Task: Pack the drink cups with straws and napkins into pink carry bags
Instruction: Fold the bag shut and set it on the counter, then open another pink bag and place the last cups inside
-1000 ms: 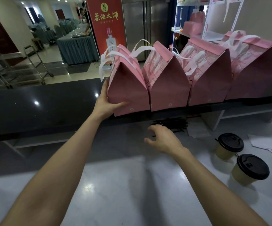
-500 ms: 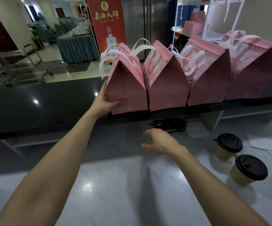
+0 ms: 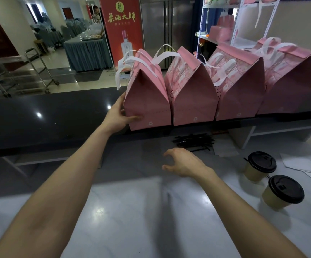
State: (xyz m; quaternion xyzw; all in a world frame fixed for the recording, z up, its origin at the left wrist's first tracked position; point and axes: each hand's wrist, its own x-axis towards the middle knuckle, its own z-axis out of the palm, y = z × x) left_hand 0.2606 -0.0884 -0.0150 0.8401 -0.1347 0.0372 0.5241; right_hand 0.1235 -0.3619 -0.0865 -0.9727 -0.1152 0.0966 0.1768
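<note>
Several pink carry bags with white handles stand in a row on the black upper counter (image 3: 48, 116). My left hand (image 3: 116, 116) grips the lower left corner of the leftmost pink bag (image 3: 147, 101), which presses against the second bag (image 3: 193, 97). My right hand (image 3: 182, 162) hovers over the white counter with curled, spread fingers and holds nothing. Two paper cups with black lids (image 3: 260, 167) (image 3: 282, 192) stand at the right. A heap of black straws (image 3: 193, 142) lies under the upper counter's edge. White napkins (image 3: 300, 164) lie at the far right.
The white marble counter (image 3: 132, 211) stretches in front of me. A white shelf rack (image 3: 234, 21) with more pink bags stands behind the row. Beyond the counter are a red banner (image 3: 122, 25), a steel trolley (image 3: 35, 71) and a draped table (image 3: 87, 53).
My left hand has slid the leftmost bag a little to the right, against its neighbour. My right hand has drifted slightly toward me and curled its fingers more.
</note>
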